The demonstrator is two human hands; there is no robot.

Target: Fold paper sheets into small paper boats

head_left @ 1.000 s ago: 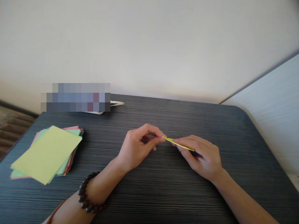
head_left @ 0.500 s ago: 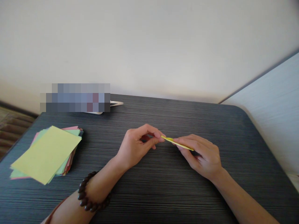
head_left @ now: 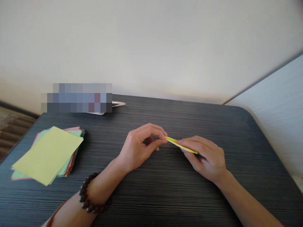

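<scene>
A narrow piece of folded yellow paper (head_left: 171, 140) is held between my two hands above the dark table, seen nearly edge-on. My left hand (head_left: 142, 148) pinches its left end with thumb and forefinger. With thumb and fingers on either side, my right hand (head_left: 205, 156) grips the middle and right part of the paper. Its far end sticks out past the right forefinger. How the folds run inside cannot be made out. A dark beaded bracelet (head_left: 84, 197) circles my left wrist.
On the left of the dark wood-grain table (head_left: 151, 201) lies a fanned stack of coloured paper (head_left: 48, 154), a yellow sheet on top, green and pink below. Behind it stands a blurred-out object (head_left: 75, 99) with a pale stand leg (head_left: 119, 103). A light wall closes off the back.
My left fingertips have shifted slightly on the paper's left end, and the paper looks flatter there. The right hand keeps its grip, almost still.
</scene>
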